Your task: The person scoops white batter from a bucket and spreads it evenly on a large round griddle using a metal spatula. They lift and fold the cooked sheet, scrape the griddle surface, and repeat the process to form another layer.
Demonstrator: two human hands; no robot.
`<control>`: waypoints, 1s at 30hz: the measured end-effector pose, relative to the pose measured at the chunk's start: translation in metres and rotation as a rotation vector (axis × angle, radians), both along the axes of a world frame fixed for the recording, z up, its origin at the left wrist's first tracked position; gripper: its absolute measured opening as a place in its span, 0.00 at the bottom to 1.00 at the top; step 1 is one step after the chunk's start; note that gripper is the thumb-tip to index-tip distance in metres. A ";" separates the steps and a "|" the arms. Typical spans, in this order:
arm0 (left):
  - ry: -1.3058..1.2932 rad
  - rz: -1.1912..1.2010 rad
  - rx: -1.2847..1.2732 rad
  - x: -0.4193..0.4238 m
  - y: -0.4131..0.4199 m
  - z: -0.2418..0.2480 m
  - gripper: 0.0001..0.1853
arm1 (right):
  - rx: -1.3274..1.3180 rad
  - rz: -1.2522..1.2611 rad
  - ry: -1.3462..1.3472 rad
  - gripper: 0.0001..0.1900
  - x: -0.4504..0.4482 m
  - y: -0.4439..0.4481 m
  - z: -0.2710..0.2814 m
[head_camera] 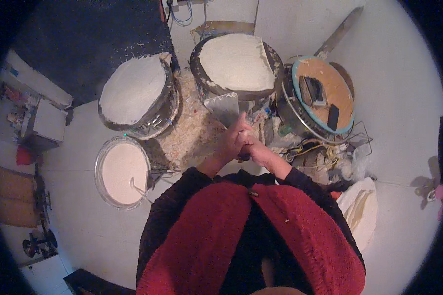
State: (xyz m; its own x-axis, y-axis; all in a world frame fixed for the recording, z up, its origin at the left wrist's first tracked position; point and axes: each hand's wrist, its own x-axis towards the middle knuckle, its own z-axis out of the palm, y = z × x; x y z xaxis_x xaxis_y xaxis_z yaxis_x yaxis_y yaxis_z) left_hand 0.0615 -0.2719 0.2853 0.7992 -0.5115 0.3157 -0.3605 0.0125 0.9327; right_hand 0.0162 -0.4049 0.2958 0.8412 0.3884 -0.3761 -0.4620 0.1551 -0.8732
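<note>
My left hand (pixel 234 142) and my right hand (pixel 258 151) meet in front of my body, fingers touching. A broad metal scraper blade (pixel 223 108) slants up and left from beneath them. My right hand appears closed around its handle, which is mostly hidden. The left hand's fingers are partly extended against the right, and whether they grip anything is unclear. Beyond the blade, a round dark-rimmed drum (pixel 195 64) bears a smooth white sheet (pixel 236 61). A second drum (pixel 157 118) at the left carries another white layer (pixel 135 88).
At lower left stands a bucket (pixel 98 169) of white batter (pixel 122 169) with a ladle (pixel 136 186). Loose husk-like material (pixel 184 125) lies between the drums. On the right are a tilted orange round board (pixel 334 84), tangled cords (pixel 328 151) and a white sack (pixel 361 210).
</note>
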 end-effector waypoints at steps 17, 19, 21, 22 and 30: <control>0.311 0.067 0.087 0.125 0.118 -0.128 0.28 | -0.907 -0.518 -0.169 0.12 0.164 -0.088 -0.093; 0.353 0.074 0.120 0.118 0.128 -0.144 0.27 | -0.845 -0.541 -0.181 0.14 0.191 -0.097 -0.108; 0.335 0.086 0.256 0.104 0.136 -0.160 0.26 | -0.916 -0.557 -0.230 0.18 0.222 -0.106 -0.129; 0.326 0.065 0.339 0.093 0.141 -0.167 0.27 | -0.935 -0.565 -0.270 0.20 0.238 -0.111 -0.141; 0.574 -0.398 0.798 0.024 0.128 -0.185 0.27 | -0.973 -0.463 -0.362 0.25 0.347 -0.139 -0.186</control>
